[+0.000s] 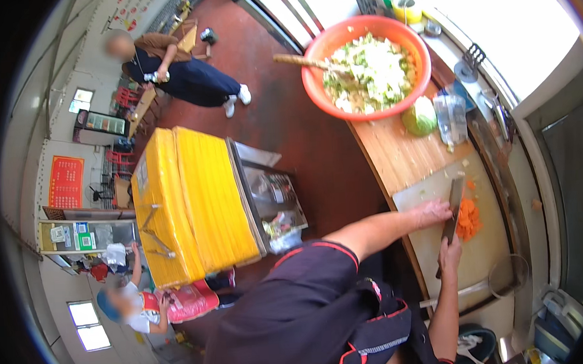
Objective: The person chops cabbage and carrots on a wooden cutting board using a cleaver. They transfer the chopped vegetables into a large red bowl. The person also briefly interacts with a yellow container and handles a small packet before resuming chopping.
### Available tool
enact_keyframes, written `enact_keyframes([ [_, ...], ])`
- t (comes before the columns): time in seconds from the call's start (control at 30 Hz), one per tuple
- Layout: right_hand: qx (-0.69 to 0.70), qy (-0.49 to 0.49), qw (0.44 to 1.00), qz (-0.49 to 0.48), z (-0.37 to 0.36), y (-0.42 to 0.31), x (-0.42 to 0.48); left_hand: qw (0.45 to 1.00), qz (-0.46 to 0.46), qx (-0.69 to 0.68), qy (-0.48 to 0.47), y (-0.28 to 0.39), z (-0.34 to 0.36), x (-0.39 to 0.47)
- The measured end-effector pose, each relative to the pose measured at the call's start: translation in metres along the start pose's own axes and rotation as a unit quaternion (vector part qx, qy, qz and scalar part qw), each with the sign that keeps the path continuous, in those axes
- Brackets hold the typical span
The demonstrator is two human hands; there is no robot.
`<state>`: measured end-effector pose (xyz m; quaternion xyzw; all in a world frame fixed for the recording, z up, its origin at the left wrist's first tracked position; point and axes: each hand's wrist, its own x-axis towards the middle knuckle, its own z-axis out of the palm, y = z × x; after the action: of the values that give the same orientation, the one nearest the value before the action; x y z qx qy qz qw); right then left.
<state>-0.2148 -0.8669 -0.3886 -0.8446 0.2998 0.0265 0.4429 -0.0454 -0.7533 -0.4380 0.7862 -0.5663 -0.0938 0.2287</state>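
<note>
My right hand [449, 255] is closed around the handle of a cleaver [454, 204], whose blade stands over a white cutting board [428, 194]. On the near side of the blade, my left hand [434, 213] rests close beside it; its fingertips are partly hidden, and whether they hold anything is unclear. Sliced carrot [468, 219] lies in a pile against the blade's far side. Beyond the board are a green cabbage [419, 117], a clear plastic container [450, 119] and a large orange basin [311, 89] of chopped vegetables with a wooden-handled utensil [297, 59] in it.
A yellow wrapped box [213, 201] stands on a cart to the left. One person [177, 74] stands farther off on the red floor; another in a red apron [184, 301] is behind the box. A spatula [474, 56] lies by the window, and a dark bucket [478, 345] is near my right arm.
</note>
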Motion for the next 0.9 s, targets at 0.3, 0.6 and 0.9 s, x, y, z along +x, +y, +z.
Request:
enact_keyframes([
  [0.3,0.032,0.031,0.998,-0.034,0.003,-0.013,-0.002,0.998,-0.003,0.059,-0.03,0.011,-0.019,0.0],
  [0.6,0.007,0.002,1.0,0.007,0.004,-0.002,0.007,0.998,-0.015,0.05,-0.044,0.01,-0.027,0.002],
  [0.9,0.069,0.018,0.997,0.005,0.001,-0.025,0.004,0.998,-0.014,0.03,-0.046,-0.003,-0.022,0.001],
])
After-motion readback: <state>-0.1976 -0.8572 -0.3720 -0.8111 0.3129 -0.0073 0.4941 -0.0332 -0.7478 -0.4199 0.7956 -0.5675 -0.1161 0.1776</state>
